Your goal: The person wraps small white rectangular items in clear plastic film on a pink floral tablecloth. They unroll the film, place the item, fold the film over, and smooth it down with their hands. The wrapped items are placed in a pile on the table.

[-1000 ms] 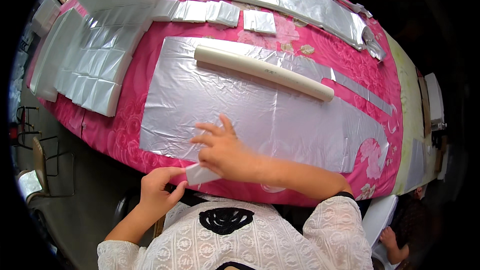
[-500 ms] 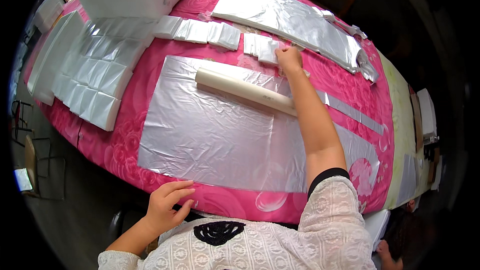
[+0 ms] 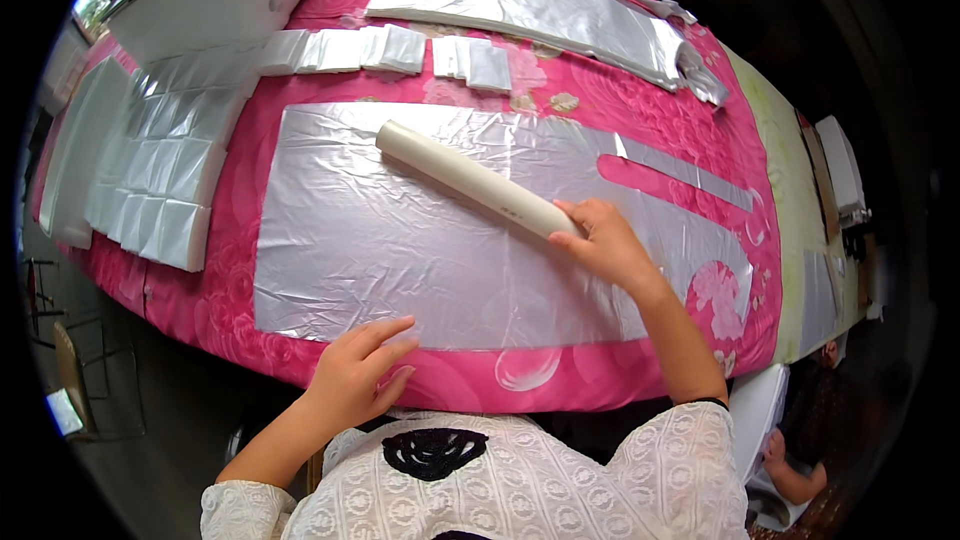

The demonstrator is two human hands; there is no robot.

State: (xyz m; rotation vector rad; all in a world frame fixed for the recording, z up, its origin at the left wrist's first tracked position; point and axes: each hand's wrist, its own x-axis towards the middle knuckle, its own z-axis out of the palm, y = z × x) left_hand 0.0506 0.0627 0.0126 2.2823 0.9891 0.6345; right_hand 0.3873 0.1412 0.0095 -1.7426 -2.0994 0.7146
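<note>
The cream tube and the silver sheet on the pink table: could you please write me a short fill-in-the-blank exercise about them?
1. The right hand grips one end of the cream ____.
2. The tube lies on a ____ sheet.
3. The left hand rests at the sheet's near edge, holding ____.
4. The tablecloth is ____.

Missing words: tube; silver; nothing; pink
</note>
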